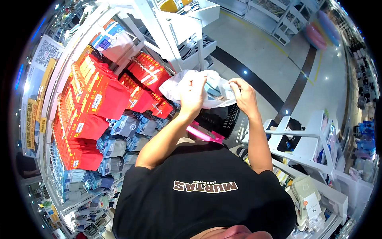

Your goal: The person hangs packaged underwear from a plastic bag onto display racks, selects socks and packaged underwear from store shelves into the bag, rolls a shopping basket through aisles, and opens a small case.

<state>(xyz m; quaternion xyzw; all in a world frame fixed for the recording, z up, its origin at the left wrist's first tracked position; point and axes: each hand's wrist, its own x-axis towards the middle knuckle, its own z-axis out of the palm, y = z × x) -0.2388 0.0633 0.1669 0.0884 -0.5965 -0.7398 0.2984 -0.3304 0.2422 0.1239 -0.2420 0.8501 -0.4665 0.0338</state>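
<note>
Between my two hands a translucent white plastic bag [175, 85] is held up with its mouth spread. My left hand [192, 95] grips the near left part of its rim, fingers closed on the plastic. On the other side, my right hand [243, 95] pinches the right edge of the rim. Something pale blue-green with a dark part shows inside the bag, too unclear to name. Just under the bag is a black shopping basket [223, 119] with a pink handle [205, 134].
Red packaged garments [105, 93] hang in rows at left, above grey and blue packaged socks or underwear [115, 147]. A white rack [191, 36] stands ahead. White shelving [302, 139] is at right, and pale tiled floor [254, 51] with dark stripes stretches beyond.
</note>
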